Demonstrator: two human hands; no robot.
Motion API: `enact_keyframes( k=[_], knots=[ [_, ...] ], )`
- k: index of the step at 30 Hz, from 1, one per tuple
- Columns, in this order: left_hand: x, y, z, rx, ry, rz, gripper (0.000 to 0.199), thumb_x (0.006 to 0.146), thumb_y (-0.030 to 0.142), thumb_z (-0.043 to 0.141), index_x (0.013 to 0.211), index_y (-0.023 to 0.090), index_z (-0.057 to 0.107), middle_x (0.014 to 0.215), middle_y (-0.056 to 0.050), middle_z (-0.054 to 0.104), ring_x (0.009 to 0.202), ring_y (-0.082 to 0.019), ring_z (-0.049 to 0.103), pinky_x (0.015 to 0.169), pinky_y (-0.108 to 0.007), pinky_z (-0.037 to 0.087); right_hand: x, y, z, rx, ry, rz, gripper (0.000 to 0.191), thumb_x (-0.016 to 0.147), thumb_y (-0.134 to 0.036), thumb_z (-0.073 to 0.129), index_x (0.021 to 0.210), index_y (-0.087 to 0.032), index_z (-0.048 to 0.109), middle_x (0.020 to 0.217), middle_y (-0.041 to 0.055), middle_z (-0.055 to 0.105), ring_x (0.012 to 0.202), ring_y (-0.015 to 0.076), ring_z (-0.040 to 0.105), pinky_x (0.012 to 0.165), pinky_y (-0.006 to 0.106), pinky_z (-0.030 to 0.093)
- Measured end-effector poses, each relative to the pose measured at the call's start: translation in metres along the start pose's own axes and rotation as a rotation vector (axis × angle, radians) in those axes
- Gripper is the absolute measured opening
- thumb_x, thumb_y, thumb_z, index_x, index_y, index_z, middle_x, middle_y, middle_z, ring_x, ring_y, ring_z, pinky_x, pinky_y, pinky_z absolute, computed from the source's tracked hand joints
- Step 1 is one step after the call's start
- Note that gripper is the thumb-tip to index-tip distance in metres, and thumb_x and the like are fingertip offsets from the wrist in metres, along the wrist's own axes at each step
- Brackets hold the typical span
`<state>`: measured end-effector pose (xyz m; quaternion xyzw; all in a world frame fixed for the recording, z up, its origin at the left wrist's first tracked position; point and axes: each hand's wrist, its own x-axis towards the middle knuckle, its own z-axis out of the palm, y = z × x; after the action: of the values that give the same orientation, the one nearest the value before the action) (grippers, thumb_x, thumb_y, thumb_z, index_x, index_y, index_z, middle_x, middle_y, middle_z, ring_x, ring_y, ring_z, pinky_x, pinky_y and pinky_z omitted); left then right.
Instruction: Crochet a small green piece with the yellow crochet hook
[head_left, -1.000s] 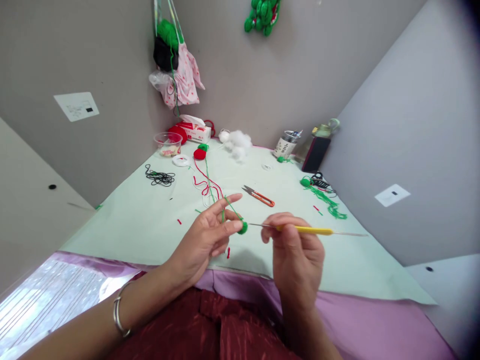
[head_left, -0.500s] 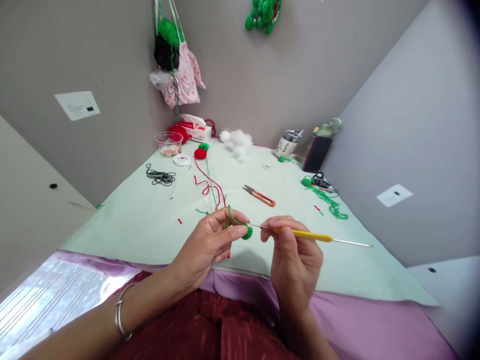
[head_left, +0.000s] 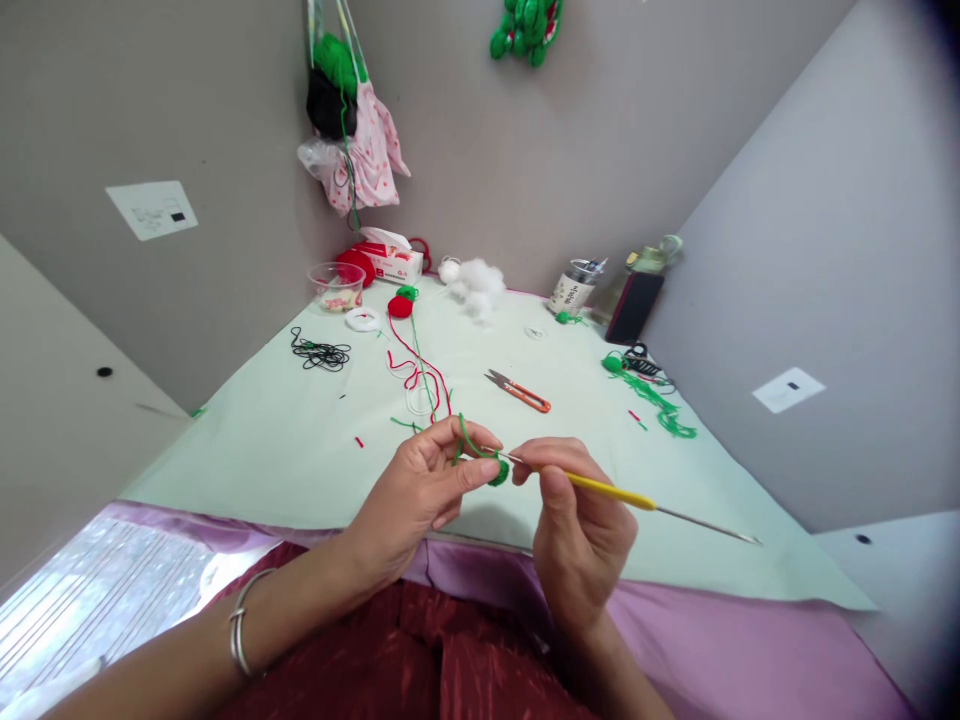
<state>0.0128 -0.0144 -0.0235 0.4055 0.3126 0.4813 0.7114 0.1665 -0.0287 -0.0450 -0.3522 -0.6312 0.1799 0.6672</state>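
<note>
Between thumb and fingers, my left hand [head_left: 427,480] pinches a small green crochet piece [head_left: 498,472]. A strand of green yarn [head_left: 466,435] loops up over the left index finger. My right hand [head_left: 581,520] grips a crochet hook [head_left: 611,490] with a yellow handle, held like a pen. The hook's thin metal tip meets the top of the green piece by the left fingertips; the exact stitch is too small to make out. Its other metal end points right and down over the table.
Orange thread snips [head_left: 519,390] lie ahead of my hands. Behind them are a red yarn ball [head_left: 400,307], white stuffing [head_left: 480,287], a tissue box [head_left: 394,263] and a pen holder [head_left: 574,288]. Black cord [head_left: 321,352] lies left, green yarn strands [head_left: 667,408] right, near a phone [head_left: 635,308].
My right hand has shifted slightly left, toward the left fingertips. The hook has tilted, its free end swinging lower and to the right. More of the green piece shows.
</note>
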Motion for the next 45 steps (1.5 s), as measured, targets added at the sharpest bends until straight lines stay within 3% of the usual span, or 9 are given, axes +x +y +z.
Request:
enact_keyframes(
  k=[4, 10, 15, 22, 28, 32, 35, 40, 45],
  knots=[
    [0.001, -0.003, -0.003, 0.006, -0.03, -0.006, 0.041, 0.085, 0.034, 0.088, 0.12, 0.024, 0.069, 0.082, 0.006, 0.063, 0.047, -0.001, 0.031, 0.038, -0.016, 0.021, -0.001, 0.005, 0.001, 0.088, -0.026, 0.072, 0.02, 0.105, -0.021, 0.061, 0.103, -0.027, 0.079, 0.096, 0.0023, 0.078, 0.088, 0.0163, 0.068, 0.075, 0.03, 0.054],
    [-0.002, -0.004, -0.01, 0.079, -0.002, 0.049, 0.036, 0.089, 0.032, 0.084, 0.121, 0.025, 0.072, 0.097, 0.003, 0.064, 0.05, 0.0, 0.036, 0.042, -0.016, 0.026, 0.004, 0.009, 0.001, 0.404, 0.042, 0.333, 0.02, 0.105, -0.032, 0.063, 0.095, -0.026, 0.08, 0.092, 0.0006, 0.078, 0.068, 0.0103, 0.061, 0.067, 0.025, 0.052],
    [-0.003, -0.005, -0.011, 0.111, 0.01, 0.079, 0.034, 0.089, 0.031, 0.082, 0.122, 0.025, 0.072, 0.096, 0.002, 0.062, 0.054, -0.002, 0.038, 0.045, -0.018, 0.028, 0.005, 0.008, -0.002, 0.428, 0.013, 0.338, 0.022, 0.106, -0.033, 0.061, 0.094, -0.025, 0.078, 0.091, 0.0009, 0.076, 0.068, 0.0102, 0.063, 0.068, 0.026, 0.054],
    [-0.004, -0.003, -0.012, 0.214, 0.033, 0.137, 0.032, 0.09, 0.027, 0.081, 0.121, 0.025, 0.072, 0.094, 0.004, 0.061, 0.056, -0.004, 0.037, 0.05, -0.02, 0.031, 0.006, 0.0, -0.01, 0.144, -0.07, 0.155, 0.023, 0.108, -0.023, 0.054, 0.101, -0.024, 0.076, 0.094, 0.0021, 0.076, 0.074, 0.0135, 0.067, 0.07, 0.03, 0.055],
    [-0.007, -0.002, -0.001, 0.303, 0.144, 0.199, 0.037, 0.086, 0.022, 0.083, 0.121, 0.022, 0.071, 0.091, 0.004, 0.06, 0.056, -0.005, 0.038, 0.055, -0.021, 0.037, -0.002, 0.003, -0.012, -0.208, -0.194, -0.172, 0.025, 0.103, -0.01, 0.056, 0.113, -0.025, 0.073, 0.098, 0.0049, 0.077, 0.089, 0.0184, 0.072, 0.076, 0.033, 0.061],
    [-0.006, -0.002, 0.001, 0.105, 0.06, 0.037, 0.064, 0.079, 0.026, 0.09, 0.136, 0.021, 0.064, 0.076, 0.008, 0.056, 0.051, -0.005, 0.03, 0.047, -0.021, 0.026, -0.013, 0.013, -0.007, -0.446, -0.106, -0.413, 0.034, 0.098, -0.011, 0.067, 0.124, -0.031, 0.075, 0.105, 0.0071, 0.075, 0.091, 0.0206, 0.073, 0.072, 0.035, 0.061],
    [-0.003, 0.002, -0.002, -0.061, -0.042, -0.139, 0.062, 0.08, 0.031, 0.089, 0.136, 0.017, 0.065, 0.07, 0.01, 0.051, 0.046, -0.003, 0.02, 0.042, -0.02, 0.016, -0.01, 0.012, -0.005, -0.293, -0.03, -0.291, 0.027, 0.101, -0.014, 0.062, 0.116, -0.03, 0.078, 0.099, 0.0062, 0.075, 0.087, 0.0209, 0.072, 0.071, 0.036, 0.06],
    [-0.002, 0.006, -0.006, -0.075, -0.02, -0.057, 0.048, 0.081, 0.029, 0.09, 0.125, 0.022, 0.075, 0.086, 0.004, 0.059, 0.049, -0.001, 0.027, 0.041, -0.018, 0.017, 0.005, 0.004, -0.005, 0.127, 0.038, 0.068, 0.023, 0.106, -0.023, 0.056, 0.097, -0.024, 0.077, 0.084, 0.0028, 0.072, 0.069, 0.0161, 0.064, 0.062, 0.032, 0.053],
    [-0.003, 0.0, -0.001, 0.053, 0.031, 0.028, 0.049, 0.082, 0.033, 0.09, 0.129, 0.026, 0.075, 0.096, 0.002, 0.063, 0.049, 0.0, 0.034, 0.041, -0.018, 0.024, 0.001, 0.009, -0.001, -0.013, -0.063, 0.054, 0.02, 0.104, -0.02, 0.06, 0.103, -0.026, 0.079, 0.091, 0.0041, 0.077, 0.081, 0.0185, 0.071, 0.068, 0.032, 0.059]
  ],
)
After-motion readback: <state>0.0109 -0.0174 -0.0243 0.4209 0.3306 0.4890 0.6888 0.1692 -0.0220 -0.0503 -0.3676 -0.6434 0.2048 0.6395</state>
